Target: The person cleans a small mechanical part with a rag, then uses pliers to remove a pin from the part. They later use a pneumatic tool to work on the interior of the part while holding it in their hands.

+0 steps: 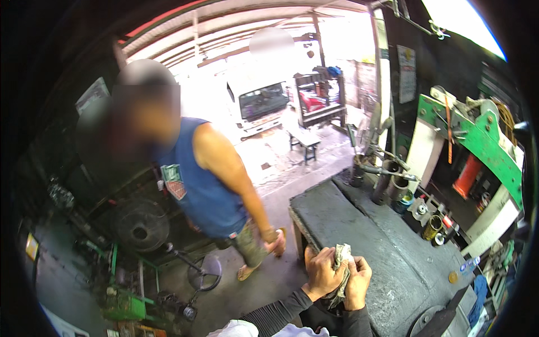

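A crumpled, pale grey-green rag is bunched up between my two hands, over the near left edge of the dark workbench. My left hand is closed around it, knuckles up. On the other side, my right hand grips it between thumb and bent fingers. The rag's lower end hangs below my hands. Whether anything is wrapped inside cannot be seen. Dark sleeves cover both forearms.
Metal cups holding tools, cans and a small bottle stand along the bench's far and right side. A green press frame rises behind. To the left are a person in a blue sleeveless shirt and a pedestal fan.
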The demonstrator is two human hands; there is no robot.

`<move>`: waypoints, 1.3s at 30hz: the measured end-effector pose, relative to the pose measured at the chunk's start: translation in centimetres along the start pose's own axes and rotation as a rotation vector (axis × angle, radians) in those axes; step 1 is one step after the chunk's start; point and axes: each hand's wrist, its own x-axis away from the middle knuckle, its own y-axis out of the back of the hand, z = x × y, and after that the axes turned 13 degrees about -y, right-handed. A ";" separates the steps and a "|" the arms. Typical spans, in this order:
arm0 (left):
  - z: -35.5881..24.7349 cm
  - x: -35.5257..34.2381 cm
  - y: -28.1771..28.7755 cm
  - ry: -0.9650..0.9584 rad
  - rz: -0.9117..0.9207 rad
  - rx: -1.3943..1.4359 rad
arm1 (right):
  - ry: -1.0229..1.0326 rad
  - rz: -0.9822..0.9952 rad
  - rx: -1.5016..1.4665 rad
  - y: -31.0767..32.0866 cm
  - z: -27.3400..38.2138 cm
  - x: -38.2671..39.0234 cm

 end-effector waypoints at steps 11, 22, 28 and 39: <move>9.1 -7.9 -3.9 0.093 -0.006 0.453 | 0.086 -0.276 0.066 -4.5 2.6 -5.1; 10.0 -7.8 -7.6 0.317 0.087 0.863 | 0.109 -0.353 0.055 -2.4 3.1 -5.0; 7.9 -7.7 -8.3 0.399 0.157 1.040 | -0.050 -0.424 -0.023 0.8 1.6 -6.9; 5.8 -6.1 -11.6 0.616 0.346 1.161 | 0.310 -0.321 0.800 4.8 4.7 -1.5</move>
